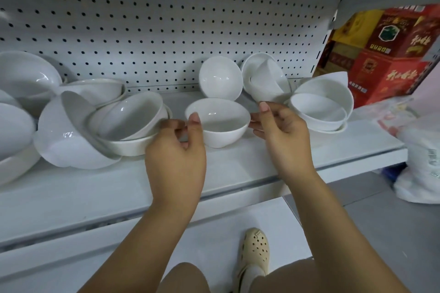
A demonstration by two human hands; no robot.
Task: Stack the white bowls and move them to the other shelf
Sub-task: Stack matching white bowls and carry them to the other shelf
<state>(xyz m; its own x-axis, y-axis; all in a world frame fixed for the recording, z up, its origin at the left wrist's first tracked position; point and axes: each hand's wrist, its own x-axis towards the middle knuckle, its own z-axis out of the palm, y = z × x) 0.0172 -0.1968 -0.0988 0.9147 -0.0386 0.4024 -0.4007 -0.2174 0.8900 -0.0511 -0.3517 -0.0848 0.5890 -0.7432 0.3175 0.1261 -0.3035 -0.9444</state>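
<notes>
A small white bowl [221,123] stands upright in the middle of the white shelf [238,173]. My left hand [176,157] pinches its left rim, thumb on the edge and curled fingers against the outer wall. My right hand [283,135] is at the bowl's right side; its fingertips touch the wall and the thumb is raised free. Another bowl [217,78] leans on the pegboard behind. Two nested bowls [264,78] tilt to its right. A short stack of bowls [323,102] sits at the right end. Several bowls [133,116] lie heaped on the left.
A lower white shelf [214,233] juts out beneath. Red and yellow boxes [390,50] stand beyond the shelf's right end, with a white plastic bag [421,157] below them. The upper shelf's underside hangs overhead. My foot in a cream clog [254,252] is on the floor.
</notes>
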